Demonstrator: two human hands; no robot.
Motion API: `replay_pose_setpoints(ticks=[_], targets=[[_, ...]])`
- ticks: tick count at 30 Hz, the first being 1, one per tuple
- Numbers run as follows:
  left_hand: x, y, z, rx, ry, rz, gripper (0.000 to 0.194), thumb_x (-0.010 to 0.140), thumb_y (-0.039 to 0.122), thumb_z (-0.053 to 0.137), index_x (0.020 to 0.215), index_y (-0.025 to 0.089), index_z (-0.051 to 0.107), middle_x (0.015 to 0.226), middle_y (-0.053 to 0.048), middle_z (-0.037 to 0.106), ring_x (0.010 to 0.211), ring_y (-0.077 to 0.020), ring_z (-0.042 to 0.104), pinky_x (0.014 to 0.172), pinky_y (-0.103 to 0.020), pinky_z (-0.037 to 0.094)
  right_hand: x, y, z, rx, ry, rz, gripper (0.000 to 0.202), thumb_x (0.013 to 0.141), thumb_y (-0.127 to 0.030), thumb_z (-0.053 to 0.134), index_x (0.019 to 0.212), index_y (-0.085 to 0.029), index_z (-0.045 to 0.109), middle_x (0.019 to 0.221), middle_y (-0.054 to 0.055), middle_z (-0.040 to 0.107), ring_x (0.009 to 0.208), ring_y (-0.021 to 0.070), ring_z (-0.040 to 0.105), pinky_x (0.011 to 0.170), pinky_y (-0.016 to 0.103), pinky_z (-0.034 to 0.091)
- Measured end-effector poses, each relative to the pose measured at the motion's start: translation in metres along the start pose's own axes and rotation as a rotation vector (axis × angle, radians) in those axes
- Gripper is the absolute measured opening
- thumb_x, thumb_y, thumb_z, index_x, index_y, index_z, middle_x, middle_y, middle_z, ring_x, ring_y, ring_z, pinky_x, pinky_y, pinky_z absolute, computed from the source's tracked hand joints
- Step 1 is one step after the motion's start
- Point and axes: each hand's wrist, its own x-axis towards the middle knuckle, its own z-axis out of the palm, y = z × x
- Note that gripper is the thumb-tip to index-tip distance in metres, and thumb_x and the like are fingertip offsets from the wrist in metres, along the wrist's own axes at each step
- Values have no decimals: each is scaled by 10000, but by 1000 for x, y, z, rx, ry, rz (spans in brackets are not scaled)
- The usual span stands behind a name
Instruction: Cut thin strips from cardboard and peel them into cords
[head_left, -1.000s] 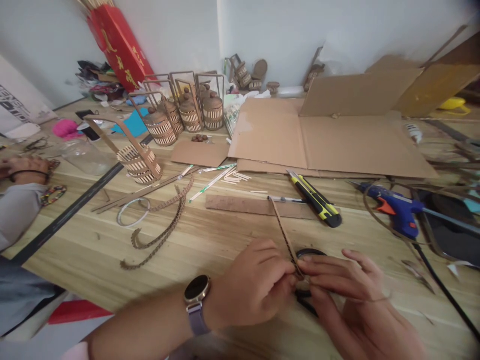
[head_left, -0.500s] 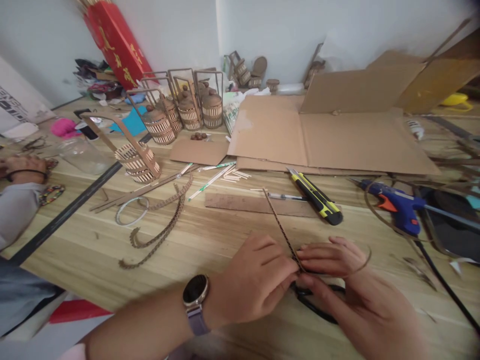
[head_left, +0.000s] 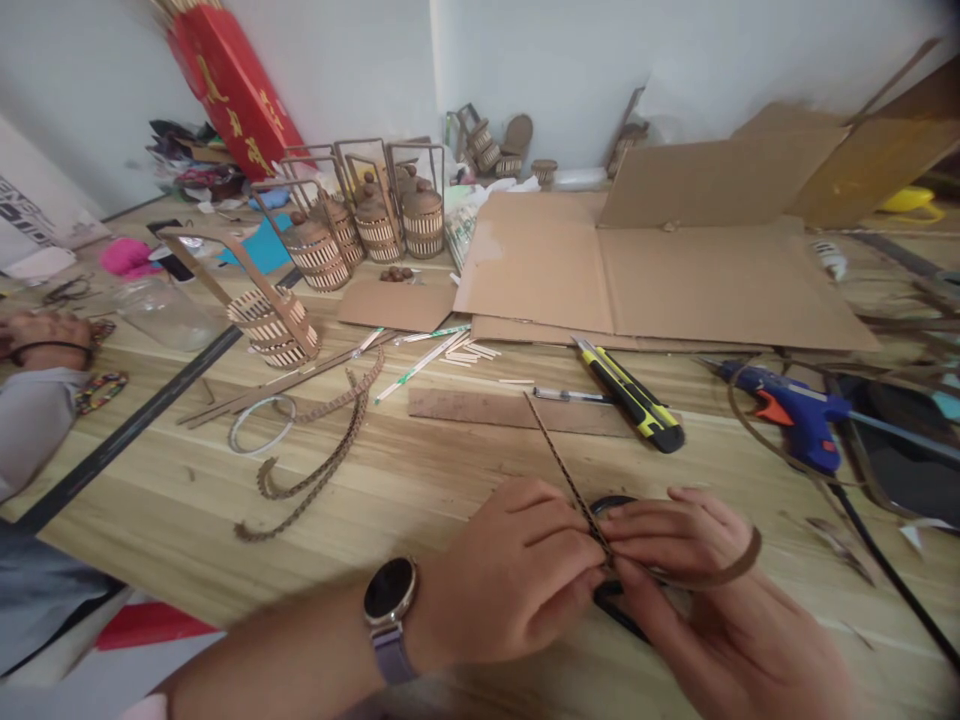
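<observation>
A narrow corrugated cardboard strip (head_left: 564, 467) runs between my hands, its straight end pointing away over the table and its other end curling beside my right hand. My left hand (head_left: 525, 575), with a watch on the wrist, pinches the strip from the left. Facing it, my right hand (head_left: 686, 570) grips the strip between thumb and fingers. Black loops like scissor handles (head_left: 619, 612) lie under my hands, partly hidden. Beyond them are a flat cardboard piece (head_left: 480, 411), a pen (head_left: 562, 394) and a yellow-black utility knife (head_left: 634, 397).
A blue glue gun (head_left: 795, 405) lies right, its cord trailing forward. Curved cardboard strips (head_left: 330, 465), a ring (head_left: 262, 427) and an open small basket (head_left: 274, 325) are left. Lidded baskets (head_left: 375, 225) and cardboard sheets (head_left: 690, 275) stand behind. Another person's hand (head_left: 49, 335) rests far left.
My hands have shifted slightly toward me along the strip, and its straight end has drawn back a little. The strip's curled end now shows its broad face beside my right hand.
</observation>
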Motion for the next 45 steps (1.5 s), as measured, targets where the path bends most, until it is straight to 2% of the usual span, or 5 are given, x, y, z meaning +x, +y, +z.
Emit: replay_pose_setpoints(ticks=[9, 15, 24, 32, 45], targets=[[-1, 4, 0, -74, 32, -70, 216, 1043, 189, 410, 943, 164, 600, 954, -96, 693, 953, -179, 621, 929, -318, 496, -5, 4, -1, 36, -8, 28, 113, 940, -158, 572, 954, -268, 592, 817, -34, 736, 799, 160, 720, 869, 351, 486], [0, 2, 0, -125, 35, -221, 358, 1049, 473, 474, 862, 182, 565, 865, -53, 638, 852, -184, 580, 816, -312, 483, -3, 0, -3, -16, -11, -45, 114, 936, -178, 599, 984, -281, 611, 864, -27, 782, 836, 187, 752, 891, 384, 476], [-1, 5, 5, 0, 31, -249, 195, 1001, 181, 411, 833, 198, 508, 825, -47, 634, 809, -183, 562, 893, -362, 476, -2, 2, -3, -59, -44, -103, 136, 944, -167, 586, 1012, -271, 641, 902, -23, 803, 834, 170, 759, 906, 373, 444], [-3, 7, 7, 66, 43, -247, 226, 966, 153, 409, 750, 215, 438, 731, -15, 581, 739, -168, 530, 796, -325, 430, -2, 0, -2, -57, -51, -104, 129, 939, -152, 583, 994, -263, 620, 894, -26, 802, 822, 167, 762, 899, 380, 453], [-1, 5, 2, 15, 16, -152, 215, 964, 140, 389, 778, 208, 471, 727, -10, 604, 755, -160, 541, 889, -336, 411, -2, -2, 1, 46, -20, 21, 118, 962, -176, 533, 961, -285, 575, 820, -57, 779, 778, 161, 764, 951, 369, 459]])
